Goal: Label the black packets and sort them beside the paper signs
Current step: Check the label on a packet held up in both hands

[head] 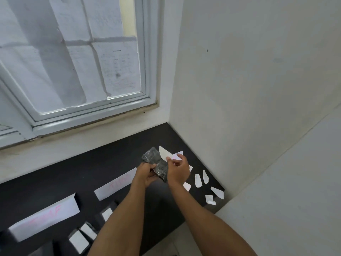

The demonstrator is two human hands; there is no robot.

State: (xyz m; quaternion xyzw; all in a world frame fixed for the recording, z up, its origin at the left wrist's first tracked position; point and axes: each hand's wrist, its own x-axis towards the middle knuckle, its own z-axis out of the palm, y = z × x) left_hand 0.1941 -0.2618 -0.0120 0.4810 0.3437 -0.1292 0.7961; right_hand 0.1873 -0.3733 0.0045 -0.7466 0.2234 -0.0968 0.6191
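A shiny black packet (156, 161) is held above the black counter (103, 163). My left hand (145, 173) grips its lower end. My right hand (178, 170) pinches a white label (164, 153) at the packet's upper right side. Two paper signs with pink writing lie on the counter: one in the middle (114, 184) and one at the lower left (46, 217). Black packets with white labels (88, 231) lie in front of the signs, at the bottom left.
Several loose white labels (204, 183) are scattered on the counter's right end, near the wall corner. A pinkish-white sheet (178, 156) lies behind my right hand. A window (73, 61) covered with papers stands behind the counter. The counter's front edge runs at the lower right.
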